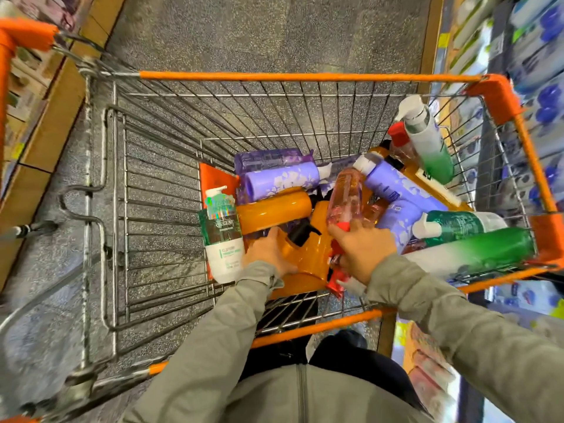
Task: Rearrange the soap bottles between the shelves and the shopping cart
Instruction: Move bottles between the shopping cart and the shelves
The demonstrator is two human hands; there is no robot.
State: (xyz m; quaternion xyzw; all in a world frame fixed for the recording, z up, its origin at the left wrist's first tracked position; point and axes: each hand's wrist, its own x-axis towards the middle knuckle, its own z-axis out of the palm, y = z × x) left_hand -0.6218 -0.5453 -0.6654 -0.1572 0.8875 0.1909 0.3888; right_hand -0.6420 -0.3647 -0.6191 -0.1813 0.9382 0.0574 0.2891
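Note:
I look down into a wire shopping cart with orange rims, holding several soap bottles piled at its right side. My left hand grips an orange pump bottle near its black pump. My right hand holds the red-capped end of a clear pink bottle that points away from me. Purple flowered bottles lie behind, green-and-white bottles lie at the right, and a white-and-green pump bottle stands at the left of the pile.
Shelves with blue-and-white packs run along the right of the aisle. A wooden shelf base lines the left. The cart's left half is bare wire over speckled grey floor. A folded child seat frame sits at the cart's left.

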